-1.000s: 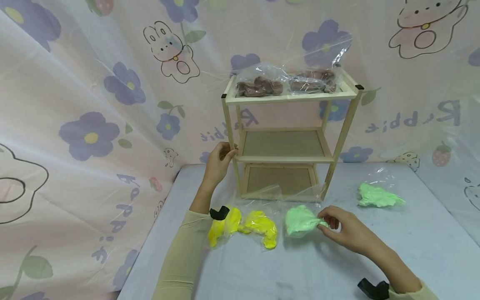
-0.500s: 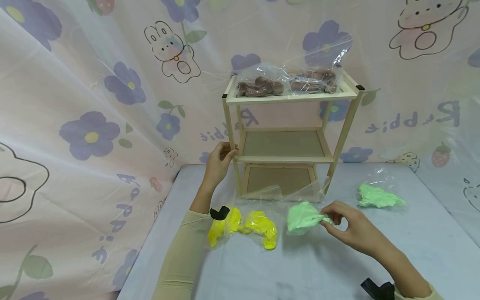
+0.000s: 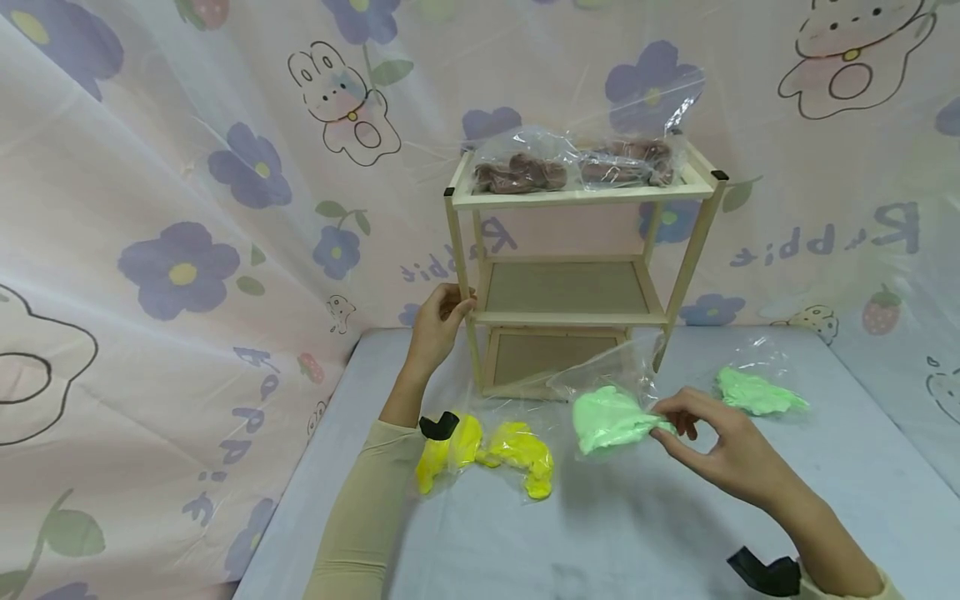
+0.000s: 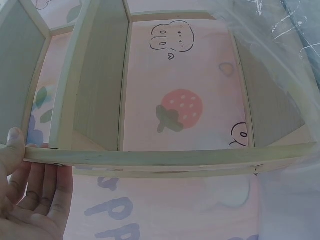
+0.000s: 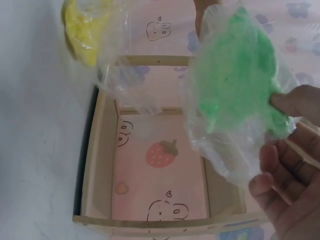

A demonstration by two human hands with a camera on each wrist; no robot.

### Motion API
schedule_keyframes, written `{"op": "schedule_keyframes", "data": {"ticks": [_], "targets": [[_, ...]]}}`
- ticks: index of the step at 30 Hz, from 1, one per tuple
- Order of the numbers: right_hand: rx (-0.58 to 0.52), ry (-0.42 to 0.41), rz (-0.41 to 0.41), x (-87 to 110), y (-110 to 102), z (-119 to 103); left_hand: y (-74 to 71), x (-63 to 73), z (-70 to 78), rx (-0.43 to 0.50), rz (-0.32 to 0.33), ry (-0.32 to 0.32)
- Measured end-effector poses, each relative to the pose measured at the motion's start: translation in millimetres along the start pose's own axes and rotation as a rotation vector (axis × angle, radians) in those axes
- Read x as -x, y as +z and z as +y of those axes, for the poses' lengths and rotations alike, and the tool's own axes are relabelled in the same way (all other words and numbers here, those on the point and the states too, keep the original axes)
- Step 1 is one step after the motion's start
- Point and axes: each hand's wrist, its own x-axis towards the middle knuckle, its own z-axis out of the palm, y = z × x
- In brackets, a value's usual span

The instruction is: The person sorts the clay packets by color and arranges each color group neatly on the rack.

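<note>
My left hand (image 3: 435,329) grips the left front post of a small three-tier wooden shelf (image 3: 573,318). In the left wrist view, the thumb lies on one side of the post (image 4: 165,158) and the fingers on the other. My right hand (image 3: 731,446) pinches a corner of a clear plastic bag of light green, clay-like stuff (image 3: 609,419), held up before the shelf's lower right part. The right wrist view shows the green lump (image 5: 235,70) inside the bag, pinched between thumb and fingers. Part of the bottom tier is hidden behind this bag.
Two bags of yellow clay-like stuff (image 3: 521,454) lie on the white-covered table (image 3: 600,550) before the shelf. Another green bag (image 3: 759,392) lies at the right. Bags with brown lumps (image 3: 521,173) rest on the top tier. A patterned curtain (image 3: 180,375) hangs behind.
My right hand has lifted the green bag and moved it slightly right and toward the shelf. My left hand stays on the post.
</note>
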Motion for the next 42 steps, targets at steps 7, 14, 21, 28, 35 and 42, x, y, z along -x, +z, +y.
{"op": "schedule_keyframes", "data": {"ticks": [7, 14, 21, 28, 35, 42], "targets": [[-0.006, -0.005, 0.078, -7.8, 0, -2, -0.3, -0.5, -1.1, -0.009, -0.003, 0.0], [-0.078, -0.076, 0.179, -17.3, 8, -1, -0.5, -1.1, -1.4, -0.022, -0.003, -0.004], [-0.16, 0.017, 0.205, -29.9, 17, -8, -1.2, -0.2, 1.8, -0.026, -0.005, -0.01], [-0.204, 0.112, 0.26, -48.8, 28, -12, -1.4, -0.8, 1.1, -0.034, -0.011, -0.012], [-0.28, 0.084, 0.364, -70.9, 42, -6, -1.5, -0.6, 0.2, -0.038, -0.014, -0.012], [-0.291, 0.048, 0.439, -94.3, 57, 3, -1.9, -0.1, -0.1, -0.034, -0.018, -0.005]]}}
